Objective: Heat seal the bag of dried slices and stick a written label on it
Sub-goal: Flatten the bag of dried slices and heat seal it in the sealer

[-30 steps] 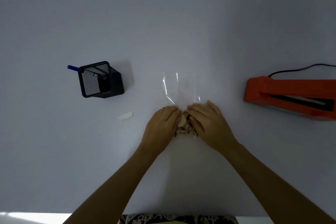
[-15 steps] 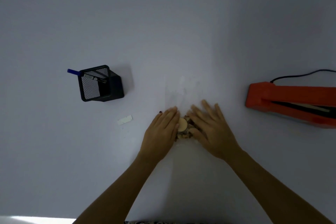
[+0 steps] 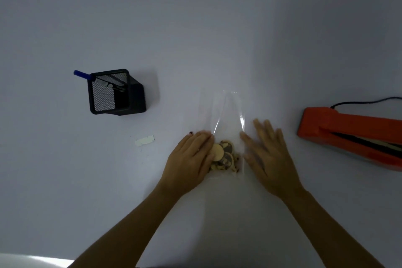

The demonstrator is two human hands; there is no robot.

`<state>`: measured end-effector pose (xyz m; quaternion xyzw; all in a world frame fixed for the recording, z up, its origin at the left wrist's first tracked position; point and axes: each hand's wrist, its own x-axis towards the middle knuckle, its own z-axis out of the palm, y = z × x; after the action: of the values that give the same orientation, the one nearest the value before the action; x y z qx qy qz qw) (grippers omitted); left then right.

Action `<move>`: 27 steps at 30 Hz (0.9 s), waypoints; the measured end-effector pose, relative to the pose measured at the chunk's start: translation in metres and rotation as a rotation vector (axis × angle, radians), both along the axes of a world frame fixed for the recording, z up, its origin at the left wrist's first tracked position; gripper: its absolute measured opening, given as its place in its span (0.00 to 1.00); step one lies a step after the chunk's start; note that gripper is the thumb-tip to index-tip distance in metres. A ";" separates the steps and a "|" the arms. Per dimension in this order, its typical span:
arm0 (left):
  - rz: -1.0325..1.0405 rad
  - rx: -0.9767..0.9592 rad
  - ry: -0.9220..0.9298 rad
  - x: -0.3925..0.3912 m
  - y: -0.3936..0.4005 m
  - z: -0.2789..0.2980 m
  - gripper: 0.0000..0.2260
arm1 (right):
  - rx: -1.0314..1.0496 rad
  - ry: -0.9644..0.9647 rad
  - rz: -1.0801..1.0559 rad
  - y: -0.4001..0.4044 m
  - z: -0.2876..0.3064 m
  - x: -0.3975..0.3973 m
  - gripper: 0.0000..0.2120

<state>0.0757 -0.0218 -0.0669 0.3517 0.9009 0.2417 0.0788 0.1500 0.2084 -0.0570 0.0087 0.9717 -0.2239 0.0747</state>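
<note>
A clear plastic bag (image 3: 227, 115) lies flat on the white table, its mouth pointing away from me. Round dried slices (image 3: 225, 155) are bunched at its near end. My left hand (image 3: 188, 162) rests flat against the bag's left side, fingers touching the slices. My right hand (image 3: 268, 154) lies flat with spread fingers at the bag's right edge. Neither hand grips anything. An orange heat sealer (image 3: 348, 135) sits at the right with its jaw open. A small white label (image 3: 144, 140) lies on the table left of my left hand.
A black mesh pen holder (image 3: 115, 92) stands at the left with a blue pen (image 3: 81, 74) sticking out. A black cable (image 3: 365, 101) runs from the sealer off the right edge. The table's far edge meets a pale wall.
Both hands were together on top of the slices; they have now slid apart to the bag's sides and flattened, uncovering the slices. The camera view has shifted a little.
</note>
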 end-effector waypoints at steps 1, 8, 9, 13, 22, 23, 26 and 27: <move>-0.002 0.012 -0.014 0.000 -0.001 -0.001 0.19 | 0.005 0.005 -0.011 0.004 0.002 0.001 0.27; -0.011 0.079 -0.042 0.001 -0.004 -0.010 0.24 | 0.102 -0.012 0.408 -0.021 0.004 -0.046 0.34; -0.007 0.076 -0.035 0.001 -0.004 -0.010 0.24 | 0.132 -0.035 0.466 -0.020 0.001 -0.054 0.34; -0.005 0.084 -0.023 0.002 -0.004 -0.011 0.24 | 0.269 -0.080 0.577 0.004 -0.003 -0.075 0.33; -0.028 0.016 0.010 0.001 -0.003 -0.009 0.25 | 0.283 -0.070 0.331 -0.001 0.010 -0.080 0.35; -0.027 0.014 0.013 0.001 -0.003 -0.009 0.24 | 0.256 -0.056 0.395 -0.008 0.010 -0.077 0.35; -0.018 0.030 0.016 0.000 -0.002 -0.008 0.24 | 0.250 -0.091 0.601 -0.012 0.006 -0.080 0.36; -0.016 0.030 0.021 0.000 -0.002 -0.008 0.24 | 0.273 -0.114 0.635 -0.009 0.004 -0.085 0.36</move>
<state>0.0760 -0.0243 -0.0748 0.3624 0.8951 0.2511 0.0661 0.0655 0.1998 -0.0525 -0.2714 0.9412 -0.0566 0.1929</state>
